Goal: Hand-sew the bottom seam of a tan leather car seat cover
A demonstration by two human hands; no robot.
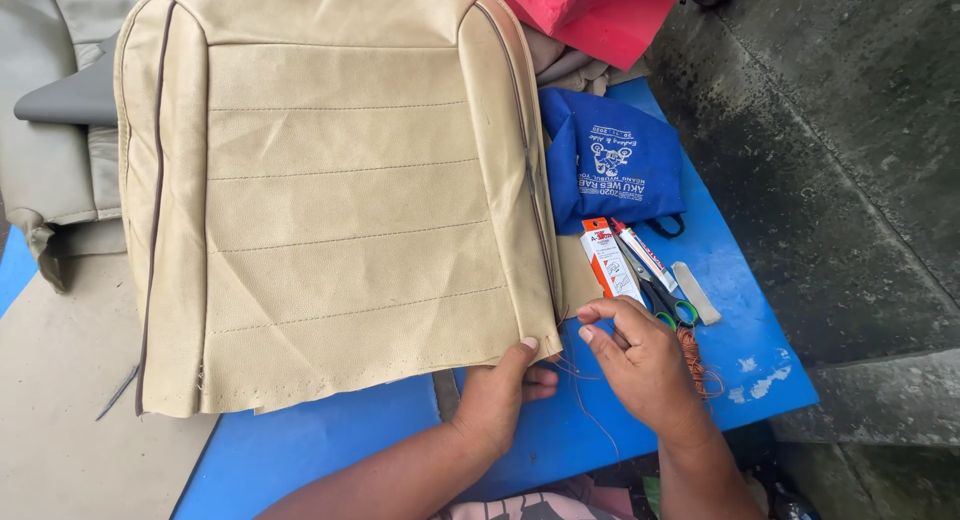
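My left hand (497,395) pinches the lower right corner of the beige seat cover (335,195), thumb on top, fingers tucked beneath the hem, so that grip is clenched on the fabric. The cover lies flat across the blue worktop (740,280), its stitched panels facing up and a dark piping line running down each side. My right hand (640,360) hovers just beside the same corner, fingertips curled together over a thin reddish thread (585,400) (whether they actually nip it I cannot tell, it is too fine). That thread trails down toward me across the worktop. Next to my right hand sits a coil of copper-coloured thread (695,360), touching the edge of my knuckles. Just beyond it lie green-handled scissors (668,305), a small red-and-white box (612,262), a slim tube (648,255) and a pale flat strip (696,293). Further back rests a blue drawstring bag (610,160); its contents are hidden. Red cloth (600,15) is bunched at the far edge.
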